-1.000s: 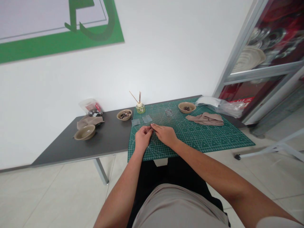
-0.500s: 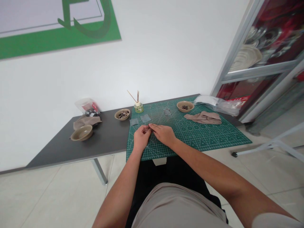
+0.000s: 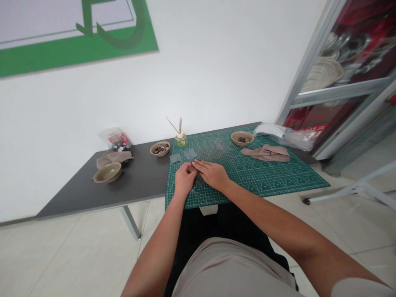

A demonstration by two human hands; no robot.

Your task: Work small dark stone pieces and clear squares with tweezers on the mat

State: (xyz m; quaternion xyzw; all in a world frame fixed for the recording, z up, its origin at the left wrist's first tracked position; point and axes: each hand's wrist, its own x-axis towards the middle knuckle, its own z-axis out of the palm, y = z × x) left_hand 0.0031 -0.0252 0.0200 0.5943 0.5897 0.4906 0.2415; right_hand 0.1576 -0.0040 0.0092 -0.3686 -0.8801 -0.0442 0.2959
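Observation:
My left hand (image 3: 185, 178) and my right hand (image 3: 214, 175) meet over the near left part of a green cutting mat (image 3: 260, 177). Both are closed, fingertips pressed together; whatever they pinch is hidden or too small to make out. Just beyond the fingers lie a small clear plastic bag (image 3: 190, 154) and a second small bag (image 3: 175, 158), both flat. Farther back on the mat, another small clear bag (image 3: 219, 145) appears to have something dark in it. A tan bowl (image 3: 160, 154) of small dark and light pieces stands left of the mat.
A bowl (image 3: 233, 140) with a few dark pieces and a crumpled brown cloth (image 3: 269, 153) rest on the mat's right side. A reed diffuser (image 3: 181, 139) stands behind. Leftward on the dark table (image 3: 93, 198) are another bowl (image 3: 107, 174), a cloth and a plastic bag (image 3: 114, 139).
The view has shifted slightly. My hands stay together in the same place, with small movements of the fingertips; the right fingers now lie a little farther over the left ones.

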